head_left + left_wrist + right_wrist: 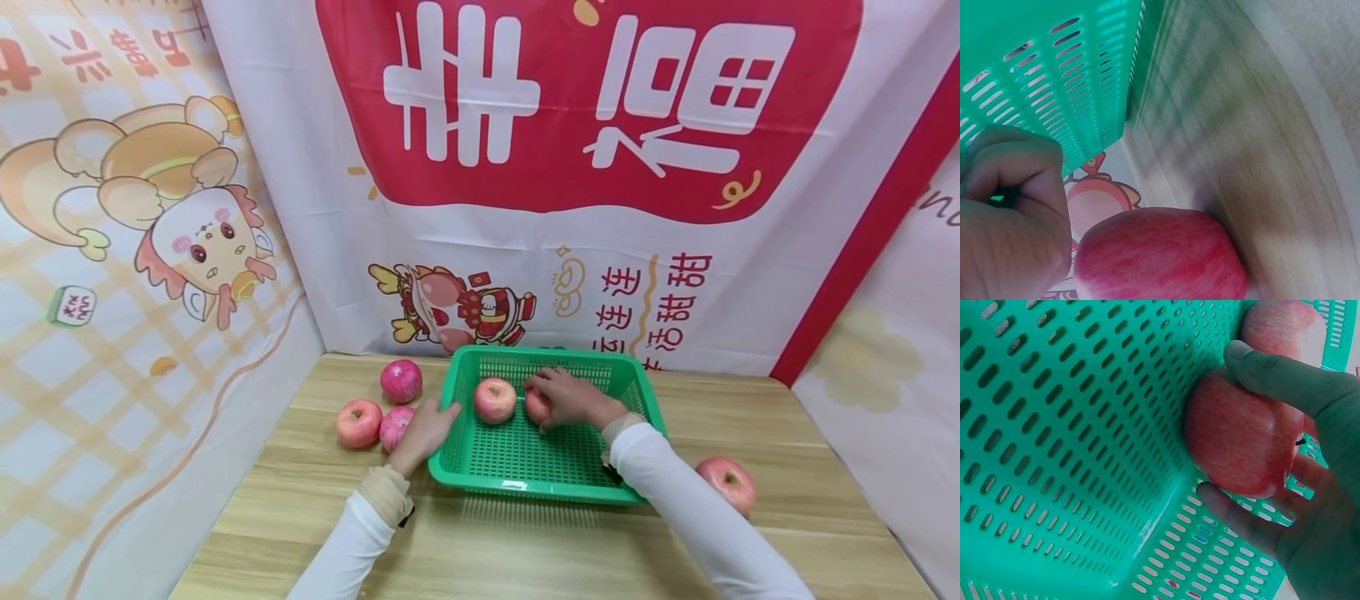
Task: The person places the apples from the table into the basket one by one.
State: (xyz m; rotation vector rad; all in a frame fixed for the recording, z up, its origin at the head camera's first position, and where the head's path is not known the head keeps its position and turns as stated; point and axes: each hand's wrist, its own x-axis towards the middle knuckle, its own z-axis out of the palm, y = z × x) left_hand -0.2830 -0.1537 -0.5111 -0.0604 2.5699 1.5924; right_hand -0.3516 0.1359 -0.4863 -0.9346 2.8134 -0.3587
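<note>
A green plastic basket with slotted walls stands on the wooden table. My left hand grips its left rim, fingers curled in the left wrist view. Inside the basket, my right hand holds a red apple, the thumb on one side and the fingers around the other. Beside that apple sits a second apple, nearer the basket's left wall. Just outside the basket, by my left hand, lies a pinkish-red apple, partly hidden by the hand in the head view.
Two more apples, one darker and one paler, lie left of the basket. Another apple rests to the right, partly behind my right sleeve. A printed cloth hangs behind the table, with further printed sheets at both sides.
</note>
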